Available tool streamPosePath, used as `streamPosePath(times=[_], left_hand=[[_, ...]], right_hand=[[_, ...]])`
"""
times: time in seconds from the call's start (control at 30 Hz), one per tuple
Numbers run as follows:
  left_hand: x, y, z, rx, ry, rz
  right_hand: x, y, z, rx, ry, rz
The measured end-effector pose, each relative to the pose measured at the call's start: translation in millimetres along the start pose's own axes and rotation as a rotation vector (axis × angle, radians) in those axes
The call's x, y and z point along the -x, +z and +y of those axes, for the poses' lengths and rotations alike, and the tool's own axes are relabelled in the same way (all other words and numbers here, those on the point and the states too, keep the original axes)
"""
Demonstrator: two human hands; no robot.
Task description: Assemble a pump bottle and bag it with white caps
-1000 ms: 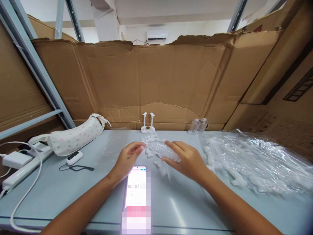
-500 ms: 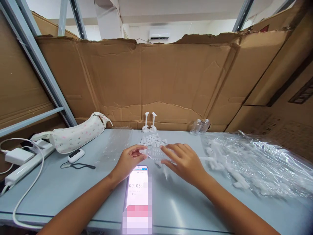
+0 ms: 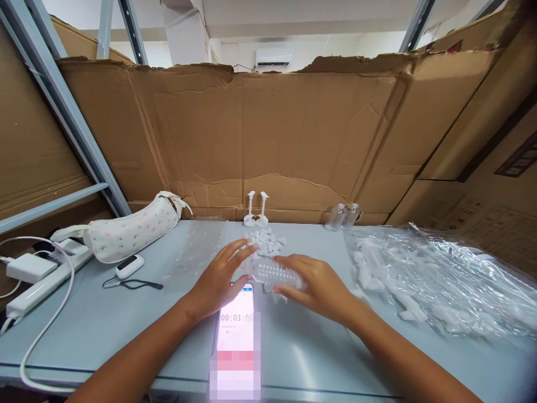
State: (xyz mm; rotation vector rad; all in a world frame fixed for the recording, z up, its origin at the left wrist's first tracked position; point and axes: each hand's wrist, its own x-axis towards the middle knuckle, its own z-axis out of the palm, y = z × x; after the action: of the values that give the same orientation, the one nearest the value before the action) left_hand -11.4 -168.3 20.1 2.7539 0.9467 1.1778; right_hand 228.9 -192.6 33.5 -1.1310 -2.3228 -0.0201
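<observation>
A clear ribbed plastic bottle (image 3: 277, 273) lies sideways above the table, its neck end pointing left. My right hand (image 3: 316, 282) grips its right end between thumb and fingers. To the left, my left hand (image 3: 222, 277) has thumb and fingers spread apart around the neck end; whether the thumb touches it I cannot tell. Just behind the bottle is a pile of small white plastic pieces (image 3: 268, 242). Below my left hand a phone (image 3: 235, 336) lies with a running timer on its screen.
Two white pump heads (image 3: 255, 210) stand at the back, and two clear bottles (image 3: 342, 216) farther right. A clear plastic bag (image 3: 444, 285) of white parts covers the right side. On the left are a floral pouch (image 3: 134, 232), a small white device (image 3: 130, 266) and a power strip (image 3: 50, 280).
My left fingers have opened from their pinch on the bottle's neck end. My right hand has closed round the bottle's other end, and the bottle sits slightly lower and farther right.
</observation>
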Motion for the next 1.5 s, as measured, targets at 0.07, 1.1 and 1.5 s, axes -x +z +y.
streamPosePath(times=[0.07, 1.1, 1.5], left_hand=[[-1, -1.3, -1, -0.104, -0.054, -0.124], [0, -0.2, -2, -0.108, -0.149, -0.297], [-2, -1.9, 2, -0.134, -0.126, -0.28]], right_hand=[[0, 2, 0, 0.134, -0.037, 0.041], [2, 12, -2, 0.399, -0.231, 0.102], [1, 11, -4, 0.42, -0.257, 0.103]])
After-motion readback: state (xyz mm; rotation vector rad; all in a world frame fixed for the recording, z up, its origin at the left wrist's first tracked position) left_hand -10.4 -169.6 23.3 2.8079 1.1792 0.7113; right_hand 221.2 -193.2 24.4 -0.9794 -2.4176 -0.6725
